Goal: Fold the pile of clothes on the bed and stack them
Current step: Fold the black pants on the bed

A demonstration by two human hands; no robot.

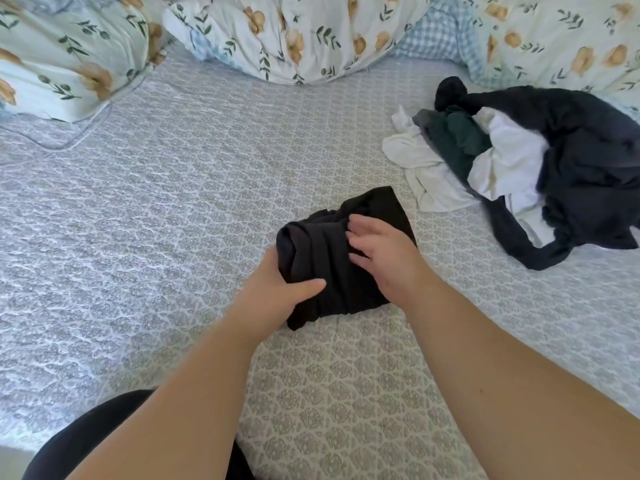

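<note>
Folding a black garment (332,258) on a patterned quilt (173,202), a person works near the middle of the bed, seen from the head-worn camera. The left hand (277,292) grips the garment's near-left edge, thumb on top and fingers tucked beneath the cloth. The right hand (377,251) lies flat on the fabric with fingers spread and loose, pressing rather than gripping. The garment is bunched into a compact, creased bundle, seemingly partway through its folds and not yet squared. To the right, well apart, the unfolded pile (519,168) of dark navy, white and green clothes lies in a heap beside a floral duvet (294,36). No finished stack is visible, so most of the job appears to remain.
</note>
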